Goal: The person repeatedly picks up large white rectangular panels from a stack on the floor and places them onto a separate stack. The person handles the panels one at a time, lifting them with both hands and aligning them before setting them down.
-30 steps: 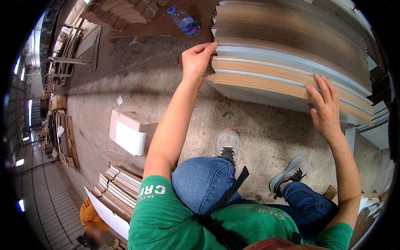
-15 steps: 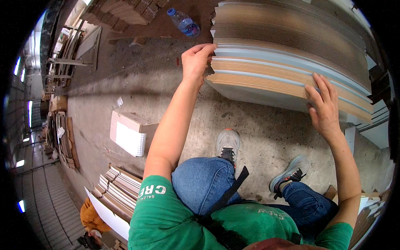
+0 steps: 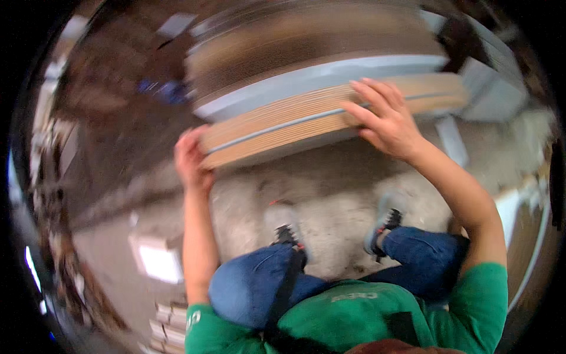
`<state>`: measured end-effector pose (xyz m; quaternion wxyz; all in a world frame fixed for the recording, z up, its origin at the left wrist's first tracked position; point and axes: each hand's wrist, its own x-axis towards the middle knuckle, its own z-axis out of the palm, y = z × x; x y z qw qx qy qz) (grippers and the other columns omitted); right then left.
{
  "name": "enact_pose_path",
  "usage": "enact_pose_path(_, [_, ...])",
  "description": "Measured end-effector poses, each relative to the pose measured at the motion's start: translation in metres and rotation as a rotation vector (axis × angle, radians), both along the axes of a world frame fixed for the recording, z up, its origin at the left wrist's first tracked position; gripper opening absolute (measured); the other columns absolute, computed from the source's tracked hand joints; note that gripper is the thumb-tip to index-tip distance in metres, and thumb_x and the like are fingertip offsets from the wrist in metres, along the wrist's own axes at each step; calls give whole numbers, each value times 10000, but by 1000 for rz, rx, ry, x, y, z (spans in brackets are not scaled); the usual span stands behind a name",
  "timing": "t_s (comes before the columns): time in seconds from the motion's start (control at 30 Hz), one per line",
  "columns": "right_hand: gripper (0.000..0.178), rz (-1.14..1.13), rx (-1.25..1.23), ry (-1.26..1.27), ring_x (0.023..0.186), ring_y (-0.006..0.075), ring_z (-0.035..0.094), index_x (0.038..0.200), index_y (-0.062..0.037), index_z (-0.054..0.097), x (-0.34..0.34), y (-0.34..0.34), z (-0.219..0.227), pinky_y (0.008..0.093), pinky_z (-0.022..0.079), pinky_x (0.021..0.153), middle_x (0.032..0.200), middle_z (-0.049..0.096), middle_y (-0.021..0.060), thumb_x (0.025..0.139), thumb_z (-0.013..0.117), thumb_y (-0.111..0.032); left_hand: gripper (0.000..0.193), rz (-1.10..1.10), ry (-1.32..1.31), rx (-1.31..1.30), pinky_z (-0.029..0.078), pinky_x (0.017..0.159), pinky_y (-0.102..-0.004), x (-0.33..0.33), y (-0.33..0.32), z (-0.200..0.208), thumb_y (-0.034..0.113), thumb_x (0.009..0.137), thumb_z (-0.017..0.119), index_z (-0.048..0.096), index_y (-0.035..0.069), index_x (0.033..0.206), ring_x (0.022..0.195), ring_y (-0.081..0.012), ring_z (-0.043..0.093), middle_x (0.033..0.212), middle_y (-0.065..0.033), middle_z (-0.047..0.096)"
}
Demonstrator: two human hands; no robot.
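Note:
A bundle of tan cardboard sheets (image 3: 277, 131), seen edge-on with a grey-blue strip running along it, is between my two hands, tilted with its left end nearer me. At that left end my left hand (image 3: 193, 158) has its fingers closed around the corner, blurred by motion. Farther right, my right hand (image 3: 389, 121) grips over the bundle's upper edges, fingers on top and thumb toward the near side. Just behind stands a larger stack of brown sheets (image 3: 312, 44), with a pale grey-blue sheet (image 3: 318, 72) at its near side.
A bottle with blue parts (image 3: 168, 91), smeared by motion, lies on the floor at the far left. A carton with a white top (image 3: 158, 259) stands left of my legs, and stacked boards (image 3: 168, 327) are below it. Pale panels (image 3: 492, 91) lean at the right.
The near sheets have come away from the larger stack as a bundle, toward me and tilted. My left hand has moved nearer along with it. The whole view has swung and blurred.

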<state>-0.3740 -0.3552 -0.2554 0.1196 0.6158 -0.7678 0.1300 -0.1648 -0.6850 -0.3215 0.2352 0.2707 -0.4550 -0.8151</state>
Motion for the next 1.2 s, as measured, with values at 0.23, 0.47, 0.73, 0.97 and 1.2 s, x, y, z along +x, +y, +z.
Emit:
enact_pose_path(0.23, [685,-443,-260,69,1194,277,352,1276,-102,380,-85,107,-10,401,274,988,1280,397,137,741,631,-449,713,109,-74,-226,269,947,-345,15,42,-26,691,804,323,497,87,1139,1104,-192,415,1112,-54,501])
enact_pose_path(0.47, [608,-1018,-1007,-1611,1068,219,462,1188,-93,479,-184,243,-98,338,327,938,1227,478,64,829,427,-580,682,15,-92,-224,276,937,-329,10,28,-30,657,830,311,497,70,1123,1083,-178,422,1114,-42,497])
enact_pose_path(0.73, [522,-763,-1189,-1791,1056,230,477,1123,-107,525,-157,151,-72,372,343,936,1168,526,65,836,452,-537,905,10,-39,16,192,1022,-339,-3,25,-13,754,773,226,394,16,1269,1202,-207,331,1271,-91,414])
enact_pose_path(0.97, [399,-759,-1446,-1648,1091,226,473,1121,-76,523,-140,160,-89,371,335,969,1163,531,73,804,481,-314,923,97,-50,-36,254,1000,-359,1,41,-18,781,740,249,443,16,1219,1169,-219,380,1208,-93,477])
enact_pose_path(1.2, [438,-828,-1325,-1702,1061,253,496,1128,-58,514,-192,188,-141,405,395,918,1152,532,90,794,513,-341,705,-172,197,203,309,946,-333,8,1,-55,677,795,354,475,84,1158,1103,-190,412,1172,-63,480])
